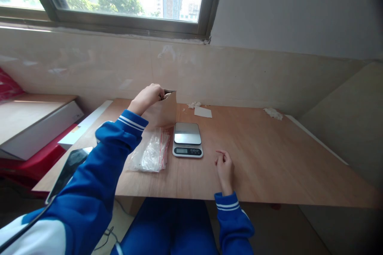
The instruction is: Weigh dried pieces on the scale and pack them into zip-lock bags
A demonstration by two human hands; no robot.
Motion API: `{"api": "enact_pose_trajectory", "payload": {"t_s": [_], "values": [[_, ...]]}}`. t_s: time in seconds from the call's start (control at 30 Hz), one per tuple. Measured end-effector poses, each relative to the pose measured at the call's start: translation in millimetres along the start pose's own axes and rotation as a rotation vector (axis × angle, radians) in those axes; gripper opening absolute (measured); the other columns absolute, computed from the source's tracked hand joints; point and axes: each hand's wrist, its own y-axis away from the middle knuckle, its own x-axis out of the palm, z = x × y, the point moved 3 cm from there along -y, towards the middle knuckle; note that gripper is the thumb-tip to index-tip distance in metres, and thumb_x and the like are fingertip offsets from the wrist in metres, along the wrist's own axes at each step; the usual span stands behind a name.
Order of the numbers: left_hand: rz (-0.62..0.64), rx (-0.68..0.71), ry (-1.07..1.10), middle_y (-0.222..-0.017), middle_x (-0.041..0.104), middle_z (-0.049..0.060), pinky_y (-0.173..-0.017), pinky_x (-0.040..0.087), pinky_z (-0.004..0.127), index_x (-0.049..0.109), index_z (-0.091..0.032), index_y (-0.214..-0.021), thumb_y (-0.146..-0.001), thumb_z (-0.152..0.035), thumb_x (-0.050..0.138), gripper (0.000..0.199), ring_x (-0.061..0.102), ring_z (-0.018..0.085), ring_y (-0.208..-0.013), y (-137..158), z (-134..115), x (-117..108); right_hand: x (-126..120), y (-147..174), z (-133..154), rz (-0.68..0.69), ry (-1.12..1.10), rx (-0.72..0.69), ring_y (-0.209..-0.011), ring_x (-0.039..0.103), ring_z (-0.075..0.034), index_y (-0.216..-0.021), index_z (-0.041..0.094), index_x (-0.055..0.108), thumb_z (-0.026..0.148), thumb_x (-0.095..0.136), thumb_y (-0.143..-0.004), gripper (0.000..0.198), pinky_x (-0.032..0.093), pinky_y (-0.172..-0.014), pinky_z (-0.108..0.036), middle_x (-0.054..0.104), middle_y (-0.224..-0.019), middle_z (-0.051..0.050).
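My left hand (149, 97) reaches over the top edge of a brown cardboard box or stiff paper bag (163, 112). Its fingertips dip inside, so their grip is hidden. Something pale shows in the opening beside the fingers. Resting on the table, my right hand (225, 168) is loosely curled, with a gap between thumb and index finger and nothing visible in it. Between the hands lies a digital kitchen scale (187, 139) with a silver plate. A stack of clear zip bags (151, 151) with red seams lies left of the scale, in front of the brown container.
A white card (203, 112) and crumpled white scraps (194, 104) lie behind the scale. Another scrap (273, 113) is at the back right. A phone (70, 167) with a cable is by my left forearm. A large white box (38, 123) stands at left. The wooden table (269, 159) meets a wall.
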Motion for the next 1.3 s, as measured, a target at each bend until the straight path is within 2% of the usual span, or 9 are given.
{"api": "enact_pose_trajectory", "payload": {"t_s": [0.27,0.47,0.53,0.63,0.77,0.93,1.13,1.2,1.3], "values": [[-0.322,-0.017,0.188,-0.096,0.059,0.008,-0.075,0.049,0.03,0.07,-0.018,-0.077,-0.084,-0.02,0.051,0.02,0.058,0.015,-0.072,5,-1,-22,0,2,3,-0.002,-0.026,-0.005,-0.047,0.049,-0.016,-0.101,0.016,0.061,0.038,0.043,-0.083,0.034,0.037,-0.05,-0.026,0.051,-0.052,0.003],[-0.68,-0.023,0.443,-0.109,0.057,0.005,-0.082,0.05,0.026,0.065,-0.023,-0.095,-0.093,-0.029,0.046,0.02,0.06,0.013,-0.088,17,-29,-39,2,1,0,-0.027,-0.059,0.019,-0.045,0.048,-0.015,-0.101,0.016,0.06,0.038,0.046,-0.081,0.033,0.037,-0.048,-0.026,0.052,-0.053,0.004],[-0.637,0.011,0.543,-0.109,0.058,0.005,-0.082,0.052,0.027,0.065,-0.022,-0.097,-0.091,-0.03,0.05,0.018,0.061,0.013,-0.088,18,-41,-25,2,0,-1,-0.026,-0.065,0.015,-0.046,0.048,-0.015,-0.101,0.016,0.06,0.038,0.045,-0.082,0.032,0.037,-0.048,-0.026,0.052,-0.054,0.004],[-0.392,0.014,0.69,-0.1,0.065,0.005,-0.081,0.053,0.028,0.067,-0.019,-0.092,-0.085,-0.032,0.059,0.017,0.063,0.015,-0.088,14,-54,22,2,-2,-4,-0.025,-0.064,-0.004,-0.046,0.049,-0.015,-0.101,0.017,0.06,0.037,0.045,-0.081,0.032,0.038,-0.05,-0.026,0.051,-0.053,0.004],[0.022,-0.255,0.882,-0.089,0.072,0.008,-0.074,0.053,0.027,0.069,-0.014,-0.088,-0.078,-0.028,0.066,0.017,0.067,0.018,-0.082,14,-63,105,2,-3,-8,-0.021,-0.058,-0.029,-0.047,0.049,-0.016,-0.101,0.016,0.06,0.036,0.045,-0.081,0.032,0.038,-0.051,-0.027,0.052,-0.054,0.004],[0.093,-0.336,0.854,-0.081,0.073,0.011,-0.064,0.052,0.027,0.069,-0.012,-0.077,-0.077,-0.021,0.064,0.01,0.068,0.019,-0.073,23,-77,159,3,-4,-12,-0.016,-0.051,-0.032,-0.048,0.05,-0.016,-0.102,0.017,0.06,0.037,0.043,-0.082,0.033,0.039,-0.052,-0.027,0.052,-0.055,0.004],[-0.006,-0.339,0.684,-0.086,0.069,0.012,-0.081,0.049,0.034,0.065,-0.014,-0.078,-0.074,-0.012,0.061,0.006,0.064,0.023,-0.087,29,-82,162,2,-4,-11,-0.017,-0.047,-0.031,-0.051,0.052,-0.016,-0.103,0.017,0.059,0.036,0.043,-0.082,0.032,0.039,-0.052,-0.026,0.053,-0.056,0.003],[-0.054,-0.326,0.634,-0.093,0.066,0.013,-0.087,0.047,0.037,0.065,-0.014,-0.082,-0.076,-0.011,0.057,0.01,0.062,0.024,-0.093,26,-82,144,2,-3,-11,-0.007,-0.054,-0.031,-0.05,0.051,-0.016,-0.104,0.017,0.059,0.037,0.043,-0.082,0.033,0.04,-0.052,-0.026,0.053,-0.056,0.003],[-0.225,-0.326,0.536,-0.113,0.058,0.016,-0.098,0.041,0.042,0.061,-0.015,-0.1,-0.086,-0.015,0.045,0.022,0.054,0.027,-0.11,19,-75,95,3,-3,-10,0.004,-0.064,-0.042,-0.049,0.05,-0.016,-0.105,0.017,0.058,0.038,0.043,-0.083,0.034,0.039,-0.051,-0.027,0.052,-0.056,0.004]]}}
